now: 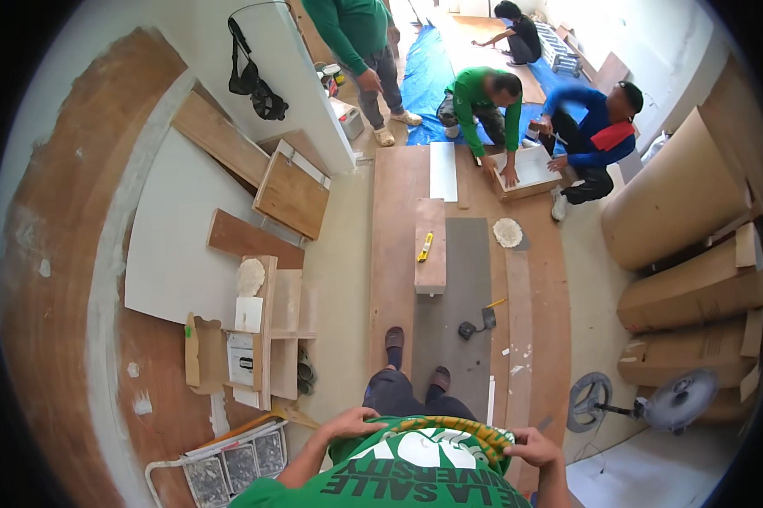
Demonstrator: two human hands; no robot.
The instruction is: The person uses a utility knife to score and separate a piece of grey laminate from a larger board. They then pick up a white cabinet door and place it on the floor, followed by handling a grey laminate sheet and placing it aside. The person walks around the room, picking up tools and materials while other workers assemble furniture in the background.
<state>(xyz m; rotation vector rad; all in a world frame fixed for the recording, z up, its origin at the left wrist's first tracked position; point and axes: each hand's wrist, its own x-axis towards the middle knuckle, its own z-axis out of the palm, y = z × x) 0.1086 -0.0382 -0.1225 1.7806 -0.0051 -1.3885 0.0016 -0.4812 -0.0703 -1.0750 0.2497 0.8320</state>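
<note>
Pale, bright light is strongest beyond the blue tarp (424,85), bleaching the white wall (656,42) to its right, while shadows on the near side are soft. The green shirt (424,470) nearest the lens is evenly lit; blur veils the head of the person in blue (593,110) beside the tarp. Fisheye distortion bows the brown wall panel (68,203) left of the tarp.

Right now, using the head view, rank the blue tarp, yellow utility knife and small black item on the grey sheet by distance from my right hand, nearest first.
From your right hand:
1. Small black item: ahead, slightly left, on the grey sheet.
2. Yellow utility knife: farther ahead and left, on the wooden box.
3. Blue tarp: far ahead, beyond the boards.
</note>
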